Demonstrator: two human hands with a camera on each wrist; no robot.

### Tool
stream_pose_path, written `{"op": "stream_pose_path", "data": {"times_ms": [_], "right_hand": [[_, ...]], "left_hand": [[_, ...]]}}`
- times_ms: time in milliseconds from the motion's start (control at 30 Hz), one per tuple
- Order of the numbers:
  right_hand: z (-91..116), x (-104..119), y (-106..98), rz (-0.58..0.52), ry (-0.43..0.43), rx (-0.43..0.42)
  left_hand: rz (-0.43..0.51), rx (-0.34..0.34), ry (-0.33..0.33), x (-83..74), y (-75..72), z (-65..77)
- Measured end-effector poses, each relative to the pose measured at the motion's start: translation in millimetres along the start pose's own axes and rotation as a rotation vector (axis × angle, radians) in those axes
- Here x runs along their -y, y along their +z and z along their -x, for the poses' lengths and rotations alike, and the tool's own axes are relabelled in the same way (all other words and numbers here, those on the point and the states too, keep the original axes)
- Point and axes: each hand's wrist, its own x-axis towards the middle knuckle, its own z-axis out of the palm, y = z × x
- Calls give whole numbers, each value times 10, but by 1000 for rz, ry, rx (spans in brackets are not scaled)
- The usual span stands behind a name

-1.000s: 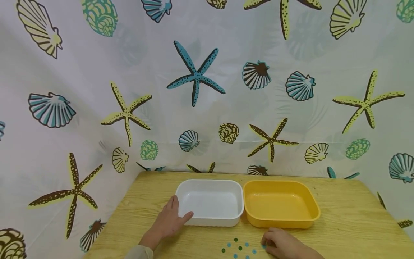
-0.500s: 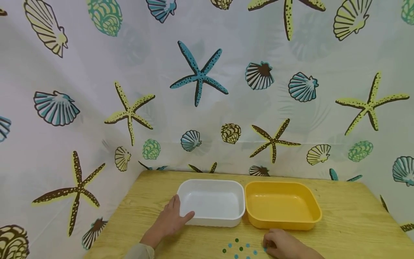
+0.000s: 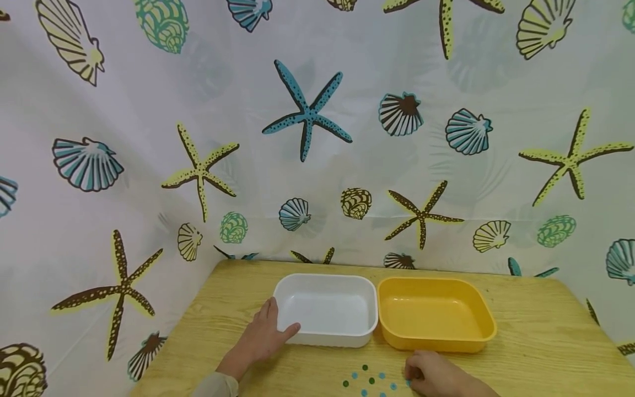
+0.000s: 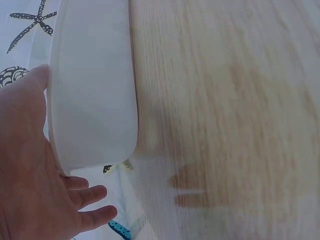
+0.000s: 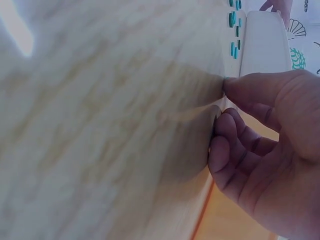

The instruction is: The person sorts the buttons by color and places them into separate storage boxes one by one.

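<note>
My left hand (image 3: pixel 260 337) rests against the left front corner of a white plastic tray (image 3: pixel 324 339). In the left wrist view its thumb touches the tray's edge, while the fingers (image 4: pixel 95 217) reach past the tray's end, fairly straight. On the table in front of the yellow tray (image 3: pixel 436 344) lies my right hand (image 3: pixel 439 374), its fingers bent. A small blue disc (image 3: pixel 408 382) shows beside its fingertips. The right wrist view has the thumb (image 5: pixel 255 90) at the table surface, with a gap to the curled fingers. Several flat green discs (image 3: pixel 365 367) and blue discs (image 3: pixel 382 375) lie left of that hand.
Both trays stand side by side on the wooden table (image 3: pixel 536 325), and no contents show in either. A curtain (image 3: pixel 317 176) printed with shells and starfish encloses the table at the back and sides.
The whole head view has shifted slightly, so everything appears a little further right. Both hands, the trays and the discs keep the same places relative to each other.
</note>
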Motion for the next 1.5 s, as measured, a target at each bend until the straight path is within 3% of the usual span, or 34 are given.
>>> {"op": "stream_pose_path", "data": {"times_ms": [300, 733, 1100, 1500], "right_hand": [[22, 18, -11, -23, -44, -31], [89, 131, -31, -210, -71, -69], [42, 220, -136, -173, -294, -242], [-23, 370, -330, -159, -232, -323]], "left_hand": [[0, 2, 18, -10, -7, -28], [-5, -3, 3, 9, 4, -27], [9, 0, 8, 7, -10, 4], [21, 11, -1, 8, 3, -4]]}}
